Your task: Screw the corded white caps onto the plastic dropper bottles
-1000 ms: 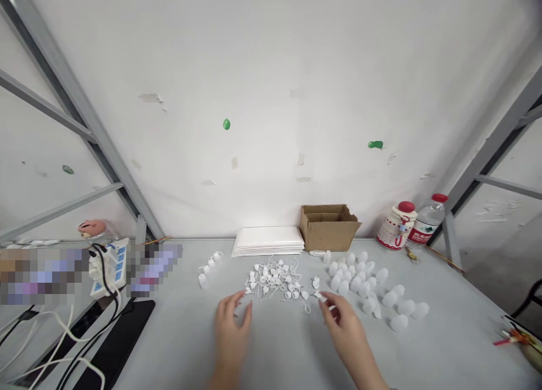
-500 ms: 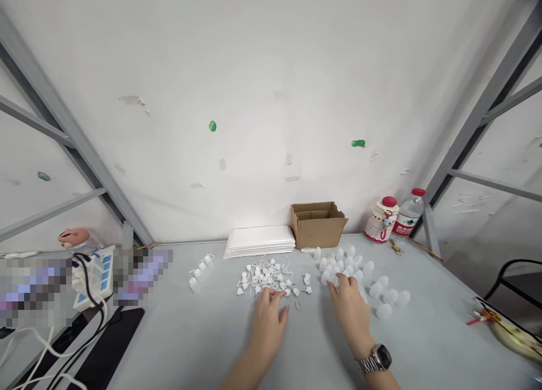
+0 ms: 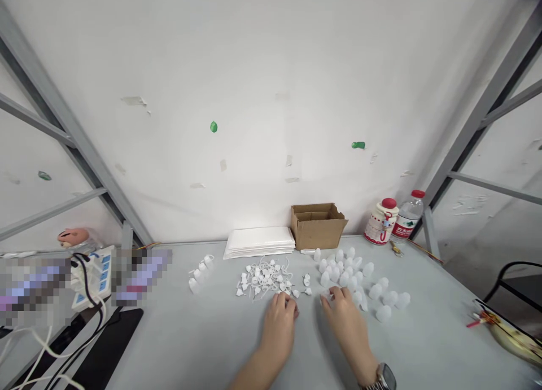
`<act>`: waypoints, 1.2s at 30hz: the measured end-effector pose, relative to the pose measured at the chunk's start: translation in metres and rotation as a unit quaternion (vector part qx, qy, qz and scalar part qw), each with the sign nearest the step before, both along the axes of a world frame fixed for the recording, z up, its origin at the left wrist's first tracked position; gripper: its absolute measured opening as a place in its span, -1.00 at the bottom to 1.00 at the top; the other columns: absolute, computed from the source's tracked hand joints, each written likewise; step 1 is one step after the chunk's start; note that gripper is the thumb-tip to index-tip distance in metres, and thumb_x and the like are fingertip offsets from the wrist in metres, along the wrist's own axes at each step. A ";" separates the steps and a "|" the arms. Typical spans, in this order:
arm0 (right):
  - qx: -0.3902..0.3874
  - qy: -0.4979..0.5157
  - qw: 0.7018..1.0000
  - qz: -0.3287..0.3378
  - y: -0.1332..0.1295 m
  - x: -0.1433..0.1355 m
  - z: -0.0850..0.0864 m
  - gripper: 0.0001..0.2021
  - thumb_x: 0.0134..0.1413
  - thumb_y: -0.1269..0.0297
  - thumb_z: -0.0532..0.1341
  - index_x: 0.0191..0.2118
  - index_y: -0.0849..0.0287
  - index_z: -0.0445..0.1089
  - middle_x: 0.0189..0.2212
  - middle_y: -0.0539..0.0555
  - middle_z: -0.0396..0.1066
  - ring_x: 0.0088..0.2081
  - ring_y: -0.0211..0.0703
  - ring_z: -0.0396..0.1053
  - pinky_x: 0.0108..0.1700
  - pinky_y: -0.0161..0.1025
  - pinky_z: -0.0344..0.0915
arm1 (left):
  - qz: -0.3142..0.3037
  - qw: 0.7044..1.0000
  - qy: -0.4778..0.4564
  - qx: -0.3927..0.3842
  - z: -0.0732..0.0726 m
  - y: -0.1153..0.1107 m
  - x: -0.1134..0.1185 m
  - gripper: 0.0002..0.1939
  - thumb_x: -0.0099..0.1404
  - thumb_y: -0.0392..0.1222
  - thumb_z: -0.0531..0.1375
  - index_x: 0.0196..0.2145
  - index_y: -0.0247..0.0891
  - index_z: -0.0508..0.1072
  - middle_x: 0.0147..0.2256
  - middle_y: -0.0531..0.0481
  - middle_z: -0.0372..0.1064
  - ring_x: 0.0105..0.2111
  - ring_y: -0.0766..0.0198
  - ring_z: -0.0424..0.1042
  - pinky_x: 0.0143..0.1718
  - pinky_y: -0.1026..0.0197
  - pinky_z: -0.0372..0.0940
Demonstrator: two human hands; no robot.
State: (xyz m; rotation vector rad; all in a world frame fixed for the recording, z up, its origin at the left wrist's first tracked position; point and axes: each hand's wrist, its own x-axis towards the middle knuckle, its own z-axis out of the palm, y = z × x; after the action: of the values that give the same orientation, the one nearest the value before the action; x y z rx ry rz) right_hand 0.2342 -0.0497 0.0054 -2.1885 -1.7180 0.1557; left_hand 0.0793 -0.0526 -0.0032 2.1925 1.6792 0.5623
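Head view. Landmark: cardboard box [image 3: 319,233]. White corded pieces [image 3: 266,277] heaped on its near side, to the left; translucent domes [image 3: 352,283] near side, mostly right. Left hand [image 3: 279,322] at the heap's near edge, fingers curled, contents hidden. Right hand [image 3: 345,316] beside the domes, thumb and fingers slightly parted; can't tell if anything sits between. Domes look light, probably slick: pinch sides gently. Cords seem limp; take solid ends. Smooth grey table [image 3: 190,333] under box; scuffed wall [image 3: 254,68] behind.
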 end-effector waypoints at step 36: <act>-0.013 0.396 0.882 0.256 -0.036 -0.080 0.037 -0.87 0.01 0.32 0.12 -0.35 0.20 0.40 -0.50 0.00 0.29 -0.48 -0.23 0.23 -0.39 -0.32 0.19 | 0.143 0.654 -0.723 -0.170 0.048 0.001 -0.055 -0.65 -0.10 -0.15 0.38 -0.29 -0.24 0.52 -0.27 -0.03 0.46 -0.20 0.27 0.37 -0.10 0.25 0.19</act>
State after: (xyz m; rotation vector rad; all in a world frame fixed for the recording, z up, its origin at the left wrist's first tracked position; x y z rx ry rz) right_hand 0.1544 -0.0852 0.0421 -1.2999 -1.6974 1.0453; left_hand 0.0245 -0.0516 0.0445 0.5685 0.9402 1.3893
